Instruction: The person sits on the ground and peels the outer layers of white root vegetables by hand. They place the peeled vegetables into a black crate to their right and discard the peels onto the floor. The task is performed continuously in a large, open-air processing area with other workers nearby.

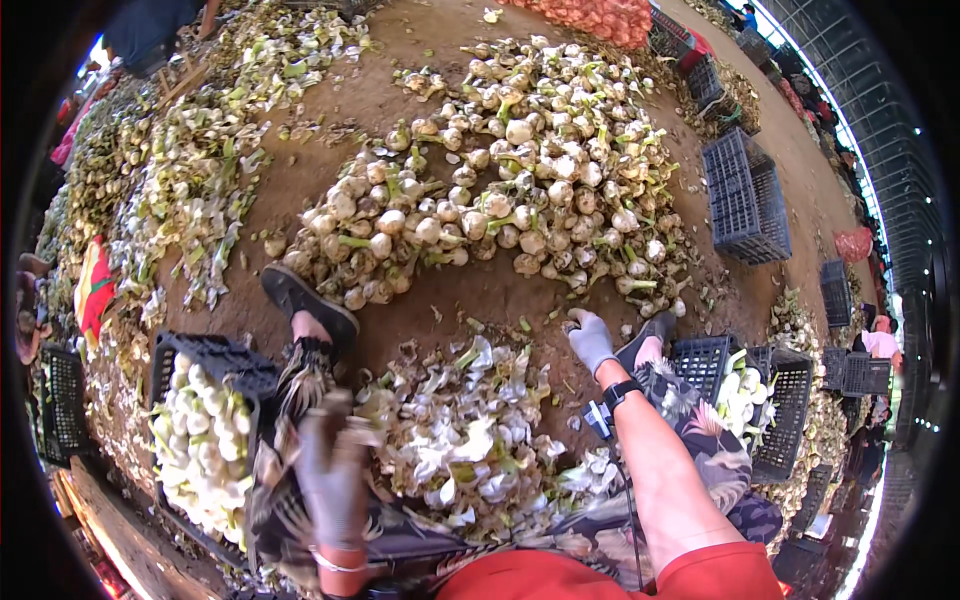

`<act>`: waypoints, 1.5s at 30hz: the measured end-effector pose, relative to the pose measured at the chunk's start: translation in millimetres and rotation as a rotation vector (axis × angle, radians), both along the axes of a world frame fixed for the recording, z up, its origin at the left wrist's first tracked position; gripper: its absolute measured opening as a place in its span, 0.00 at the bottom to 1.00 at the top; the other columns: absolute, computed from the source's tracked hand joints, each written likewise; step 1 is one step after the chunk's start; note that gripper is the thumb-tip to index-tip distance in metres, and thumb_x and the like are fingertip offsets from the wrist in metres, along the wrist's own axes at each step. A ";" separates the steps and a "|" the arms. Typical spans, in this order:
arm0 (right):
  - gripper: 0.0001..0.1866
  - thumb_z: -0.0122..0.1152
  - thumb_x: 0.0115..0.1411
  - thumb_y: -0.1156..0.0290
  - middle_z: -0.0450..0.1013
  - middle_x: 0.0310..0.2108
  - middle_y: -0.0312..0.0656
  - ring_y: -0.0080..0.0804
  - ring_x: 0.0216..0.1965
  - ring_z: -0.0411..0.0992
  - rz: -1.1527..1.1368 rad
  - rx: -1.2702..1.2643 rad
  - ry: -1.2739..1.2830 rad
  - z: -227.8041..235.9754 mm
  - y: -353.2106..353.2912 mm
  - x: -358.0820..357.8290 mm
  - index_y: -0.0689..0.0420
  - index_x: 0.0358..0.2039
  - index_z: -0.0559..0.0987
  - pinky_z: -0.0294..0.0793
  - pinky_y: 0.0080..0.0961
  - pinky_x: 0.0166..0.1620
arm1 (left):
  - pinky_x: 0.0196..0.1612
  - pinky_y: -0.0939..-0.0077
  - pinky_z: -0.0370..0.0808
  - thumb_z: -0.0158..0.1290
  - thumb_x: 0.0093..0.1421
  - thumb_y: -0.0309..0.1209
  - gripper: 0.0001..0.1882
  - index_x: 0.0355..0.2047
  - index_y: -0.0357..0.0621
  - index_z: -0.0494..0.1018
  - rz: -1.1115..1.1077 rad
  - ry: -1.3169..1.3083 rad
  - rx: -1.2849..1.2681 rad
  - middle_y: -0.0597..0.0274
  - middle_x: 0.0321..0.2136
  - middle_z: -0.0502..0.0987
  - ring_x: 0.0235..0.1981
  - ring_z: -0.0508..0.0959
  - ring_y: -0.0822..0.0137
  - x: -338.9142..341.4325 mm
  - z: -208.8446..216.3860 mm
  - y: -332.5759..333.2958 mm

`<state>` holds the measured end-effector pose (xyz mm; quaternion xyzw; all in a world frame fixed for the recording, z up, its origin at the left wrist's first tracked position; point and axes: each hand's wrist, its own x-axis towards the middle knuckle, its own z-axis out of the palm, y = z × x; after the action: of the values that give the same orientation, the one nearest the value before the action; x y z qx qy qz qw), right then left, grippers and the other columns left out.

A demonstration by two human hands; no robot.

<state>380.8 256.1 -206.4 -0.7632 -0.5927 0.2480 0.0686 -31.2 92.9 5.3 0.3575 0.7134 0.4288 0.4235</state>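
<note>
The dirt floor point(440, 303) bears garlic bulbs point(535, 185), peelings point(462, 445) and crates point(745, 200).

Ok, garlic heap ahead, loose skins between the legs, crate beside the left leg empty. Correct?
Not quite: the crate beside the left leg isn't empty; the head view shows it loaded with pale bulbs. Garlic heap ahead and loose skins between the legs are right.

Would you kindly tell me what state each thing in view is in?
Left hand: gloved, motion-blurred, grip unclear
Right hand: gloved, curled, contents unclear
Garlic heap: loose, stems still on many
Pile of skins: loose, dry-looking
Left crate: filled with pale bulbs
Black watch: strapped on
Red mesh sack: filled
</note>
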 end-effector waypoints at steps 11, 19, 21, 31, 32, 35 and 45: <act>0.27 0.64 0.57 0.64 0.74 0.49 0.51 0.58 0.46 0.76 0.010 0.054 -0.259 -77.1 85.7 -25.0 0.47 0.59 0.74 0.77 0.49 0.50 | 0.58 0.72 0.72 0.54 0.66 0.24 0.21 0.58 0.30 0.69 -0.159 -0.366 -0.403 0.54 0.50 0.77 0.52 0.76 0.67 52.2 -100.2 8.6; 0.21 0.61 0.63 0.69 0.77 0.56 0.47 0.41 0.56 0.76 0.046 0.068 0.584 5.6 -41.2 -110.0 0.50 0.58 0.79 0.75 0.33 0.58 | 0.56 0.75 0.73 0.53 0.70 0.30 0.24 0.62 0.30 0.66 -0.168 -0.361 -0.303 0.55 0.51 0.77 0.51 0.75 0.69 66.5 -92.9 10.5; 0.22 0.62 0.63 0.70 0.79 0.53 0.46 0.40 0.52 0.78 0.309 0.134 0.484 58.0 -89.1 -143.8 0.49 0.59 0.79 0.77 0.31 0.55 | 0.50 0.76 0.75 0.52 0.70 0.31 0.25 0.64 0.33 0.64 -0.137 -0.438 -0.267 0.57 0.49 0.77 0.47 0.76 0.70 69.7 -102.3 -0.1; 0.20 0.58 0.63 0.76 0.82 0.41 0.45 0.26 0.41 0.78 0.102 -0.039 0.906 155.4 -135.4 -167.3 0.62 0.56 0.78 0.77 0.26 0.47 | 0.52 0.78 0.74 0.55 0.67 0.27 0.22 0.60 0.31 0.69 -0.300 -0.305 0.052 0.62 0.47 0.77 0.46 0.76 0.74 60.1 -57.2 -28.5; 0.17 0.56 0.60 0.78 0.83 0.42 0.49 0.30 0.43 0.80 0.130 -0.008 0.804 146.9 -143.1 -166.4 0.64 0.50 0.81 0.77 0.28 0.48 | 0.51 0.75 0.74 0.54 0.67 0.29 0.19 0.56 0.32 0.71 -0.369 -0.139 0.183 0.58 0.45 0.74 0.46 0.76 0.71 63.8 -50.0 -31.2; 0.21 0.56 0.55 0.80 0.82 0.45 0.52 0.35 0.46 0.81 0.237 0.053 0.619 143.3 -156.6 -169.8 0.65 0.50 0.81 0.77 0.30 0.50 | 0.52 0.74 0.75 0.55 0.66 0.27 0.21 0.58 0.30 0.69 -0.283 -0.155 0.171 0.55 0.48 0.77 0.46 0.77 0.68 80.8 -28.0 -40.5; 0.13 0.63 0.61 0.73 0.82 0.38 0.47 0.28 0.40 0.78 0.155 0.128 0.846 208.1 -184.3 -167.1 0.65 0.45 0.81 0.75 0.27 0.45 | 0.44 0.76 0.78 0.56 0.68 0.31 0.20 0.56 0.33 0.70 -0.132 -0.587 0.145 0.60 0.43 0.79 0.40 0.78 0.73 84.5 -15.5 -65.1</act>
<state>213.7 71.9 1.7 -0.5416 -0.5821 0.5061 0.3340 53.3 27.8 -10.1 0.2930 0.5035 0.5351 0.6118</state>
